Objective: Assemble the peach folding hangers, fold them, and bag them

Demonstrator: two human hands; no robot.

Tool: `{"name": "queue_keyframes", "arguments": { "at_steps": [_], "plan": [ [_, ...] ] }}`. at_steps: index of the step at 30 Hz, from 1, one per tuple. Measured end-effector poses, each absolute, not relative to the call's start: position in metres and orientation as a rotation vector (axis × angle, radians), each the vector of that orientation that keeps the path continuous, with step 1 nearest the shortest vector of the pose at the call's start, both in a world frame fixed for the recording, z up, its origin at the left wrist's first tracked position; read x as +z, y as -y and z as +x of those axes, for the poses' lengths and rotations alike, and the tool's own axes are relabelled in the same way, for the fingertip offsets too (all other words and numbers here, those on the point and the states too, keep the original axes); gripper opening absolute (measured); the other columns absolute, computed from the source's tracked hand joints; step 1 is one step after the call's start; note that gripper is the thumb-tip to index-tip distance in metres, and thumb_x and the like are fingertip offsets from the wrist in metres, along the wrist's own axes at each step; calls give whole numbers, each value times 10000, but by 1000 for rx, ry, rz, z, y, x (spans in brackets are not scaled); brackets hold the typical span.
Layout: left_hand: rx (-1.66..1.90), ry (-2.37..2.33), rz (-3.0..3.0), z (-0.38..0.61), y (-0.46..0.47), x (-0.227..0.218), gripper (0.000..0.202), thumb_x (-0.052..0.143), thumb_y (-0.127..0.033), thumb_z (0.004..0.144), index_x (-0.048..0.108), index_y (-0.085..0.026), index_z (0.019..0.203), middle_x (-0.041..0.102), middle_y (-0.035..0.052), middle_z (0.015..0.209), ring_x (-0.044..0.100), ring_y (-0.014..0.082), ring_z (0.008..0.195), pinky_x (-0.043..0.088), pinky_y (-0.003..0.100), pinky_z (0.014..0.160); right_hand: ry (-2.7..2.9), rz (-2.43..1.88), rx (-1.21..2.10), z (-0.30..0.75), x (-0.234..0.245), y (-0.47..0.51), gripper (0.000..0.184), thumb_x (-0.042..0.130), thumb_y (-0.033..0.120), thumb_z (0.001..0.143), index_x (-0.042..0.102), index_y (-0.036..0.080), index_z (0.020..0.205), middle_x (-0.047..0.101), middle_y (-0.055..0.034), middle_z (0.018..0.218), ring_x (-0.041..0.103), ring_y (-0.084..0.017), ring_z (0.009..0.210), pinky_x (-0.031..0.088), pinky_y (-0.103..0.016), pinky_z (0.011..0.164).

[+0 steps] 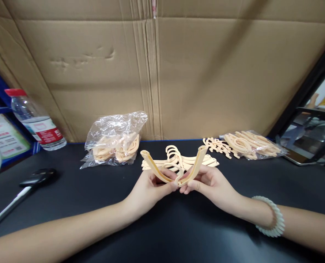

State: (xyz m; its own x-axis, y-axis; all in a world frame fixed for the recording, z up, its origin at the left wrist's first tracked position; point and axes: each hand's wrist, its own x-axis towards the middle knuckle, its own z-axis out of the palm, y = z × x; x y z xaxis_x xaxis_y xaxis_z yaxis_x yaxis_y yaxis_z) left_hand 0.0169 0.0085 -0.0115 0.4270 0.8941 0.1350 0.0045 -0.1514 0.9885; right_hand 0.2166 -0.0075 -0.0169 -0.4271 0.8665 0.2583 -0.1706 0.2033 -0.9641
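Note:
My left hand (151,186) and my right hand (206,182) meet over the middle of the black table (162,226). Together they pinch a small cream plastic hanger (173,170), whose two arms rise in a V shape. The left fingers grip its left arm near the centre, and the right fingers grip its right arm. Just behind it lies a small pile of the same hangers (178,159) flat on the table.
A clear plastic bag of hangers (115,140) lies at the back left, another bag with loose hangers (247,144) at the back right. A water bottle (34,120) stands far left, near a black tool with a white cable (36,178). A cardboard wall (162,73) closes the back.

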Motion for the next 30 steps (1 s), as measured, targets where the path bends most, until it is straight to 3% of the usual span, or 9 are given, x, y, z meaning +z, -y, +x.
{"name": "queue_keyframes", "arguments": {
  "at_steps": [5, 7, 11, 16, 20, 24, 26, 30],
  "plan": [
    [965, -844, 1425, 18, -8, -10, 176, 776, -266, 718, 667, -146, 787, 698, 4, 729, 637, 129, 680, 511, 251, 693, 1527, -758, 1373, 215, -18, 7, 213, 706, 333, 837, 661, 178, 976, 732, -58, 897, 714, -170, 810, 595, -314, 761],
    [984, -842, 1390, 18, -6, -8, 203, 780, -281, 721, 659, -140, 800, 688, 2, 743, 647, 126, 682, 521, 247, 690, 1507, -791, 1319, 215, -18, 6, 213, 717, 342, 823, 658, 179, 947, 718, -51, 882, 698, -157, 766, 586, -294, 702],
    [1065, -881, 1359, 18, -5, -8, 241, 784, -295, 731, 617, -137, 804, 639, -15, 743, 645, 114, 661, 523, 236, 664, 1386, -853, 1096, 220, -20, 2, 189, 735, 332, 800, 614, 187, 796, 599, 22, 727, 548, -80, 565, 473, -224, 533],
    [1187, -937, 1397, 17, -7, -12, 274, 752, -295, 765, 548, -163, 893, 595, -29, 741, 594, 102, 656, 514, 236, 660, 1188, -898, 932, 229, -22, -7, 230, 742, 341, 768, 563, 208, 825, 517, 44, 736, 460, -82, 540, 390, -246, 503],
    [1454, -1028, 1457, 13, -9, -16, 433, 723, -297, 784, 475, -231, 1133, 570, 17, 985, 599, 178, 913, 536, 300, 739, 1123, -993, 641, 239, -26, -16, 177, 686, 273, 756, 538, 223, 837, 519, 20, 818, 499, -141, 723, 420, -303, 663],
    [1633, -1096, 1793, 8, -4, -15, 447, 640, -236, 853, 453, -267, 1257, 507, 62, 1242, 493, 219, 1187, 413, 402, 1014, 1192, -1076, 341, 246, -27, -15, 211, 623, 192, 747, 546, 236, 938, 552, -23, 993, 518, -214, 995, 381, -404, 916],
    [1598, -1019, 2045, 7, 1, -11, 382, 600, -169, 867, 486, -252, 1222, 525, 65, 1222, 485, 216, 1195, 374, 400, 1042, 1335, -1058, 258, 246, -23, -10, 184, 586, 159, 764, 545, 235, 926, 558, -32, 1006, 519, -224, 1020, 380, -404, 922],
    [1212, -705, 2543, 11, 11, -4, 200, 536, -59, 850, 574, -205, 982, 619, 41, 953, 571, 188, 940, 450, 339, 856, 1756, -929, 215, 236, -15, 4, 155, 505, 75, 779, 529, 216, 839, 561, -13, 850, 524, -187, 835, 408, -343, 755]
  ]
}}
